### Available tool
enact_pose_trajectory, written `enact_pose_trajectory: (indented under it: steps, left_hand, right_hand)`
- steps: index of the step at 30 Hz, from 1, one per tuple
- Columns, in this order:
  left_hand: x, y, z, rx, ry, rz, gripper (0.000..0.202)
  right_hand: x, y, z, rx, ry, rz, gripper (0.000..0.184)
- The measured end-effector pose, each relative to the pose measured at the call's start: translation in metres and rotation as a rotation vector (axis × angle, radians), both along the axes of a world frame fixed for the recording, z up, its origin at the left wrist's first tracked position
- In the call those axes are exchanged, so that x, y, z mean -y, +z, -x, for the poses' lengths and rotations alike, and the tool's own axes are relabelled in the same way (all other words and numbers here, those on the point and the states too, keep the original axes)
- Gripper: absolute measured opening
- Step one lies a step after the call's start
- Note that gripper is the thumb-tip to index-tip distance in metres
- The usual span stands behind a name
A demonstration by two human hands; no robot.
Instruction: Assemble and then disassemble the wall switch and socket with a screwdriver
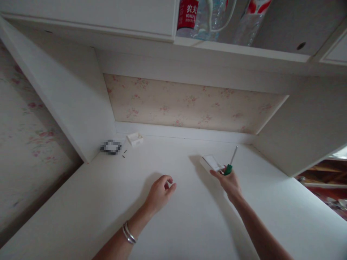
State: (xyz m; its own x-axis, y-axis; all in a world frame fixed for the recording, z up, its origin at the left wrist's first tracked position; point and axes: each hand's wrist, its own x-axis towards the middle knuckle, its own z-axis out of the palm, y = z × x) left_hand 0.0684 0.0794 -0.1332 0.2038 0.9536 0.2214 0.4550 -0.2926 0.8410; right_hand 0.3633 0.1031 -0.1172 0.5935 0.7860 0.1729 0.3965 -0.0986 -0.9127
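My right hand [230, 182] grips a screwdriver [228, 169] with a green handle, its metal shaft pointing up and away. The same hand also holds a white, flat rectangular piece [213, 162] between thumb and fingers, raised off the white desk [187, 224] and casting a shadow on it. What kind of piece it is, I cannot tell. My left hand [160, 191] hovers over the desk's middle, loosely curled, with a gap between thumb and forefinger and nothing visible in it. Two silver bangles [128, 233] circle the left wrist.
At the back left lie a small white open frame-like box [135, 138], two small dark bits [124, 154] and a pixelated dark-rimmed object [111, 147]. Side panels [73, 94] flank the desk. Overhead, a shelf [244, 52] holds plastic bottles [249, 27] and a white cable [210, 16].
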Motion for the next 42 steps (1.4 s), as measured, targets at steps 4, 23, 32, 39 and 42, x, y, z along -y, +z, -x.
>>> enact_pose_trajectory:
  steps: [4, 23, 32, 39, 42]
  left_hand:
    - [0.000, 0.002, 0.001, 0.211, -0.028, 0.103, 0.044]
    - [-0.018, -0.003, 0.011, 0.458, -0.021, 0.267, 0.056]
    - [-0.023, -0.003, 0.017, 0.406, -0.121, 0.178, 0.063]
    - [-0.029, -0.012, 0.024, 0.272, -0.057, 0.121, 0.076]
    - [-0.029, -0.015, 0.025, 0.221, -0.070, 0.096, 0.083]
  right_hand:
    - [0.014, -0.009, 0.073, -0.109, 0.218, -0.016, 0.049]
    - [0.045, -0.035, 0.149, -0.049, 0.475, 0.036, 0.056]
    - [0.020, -0.017, 0.092, 0.013, 0.285, -0.002, 0.047]
    - [0.017, -0.015, 0.076, -0.484, 0.314, -0.183, 0.055]
    - [0.016, -0.008, 0.076, -0.623, 0.236, -0.310, 0.043]
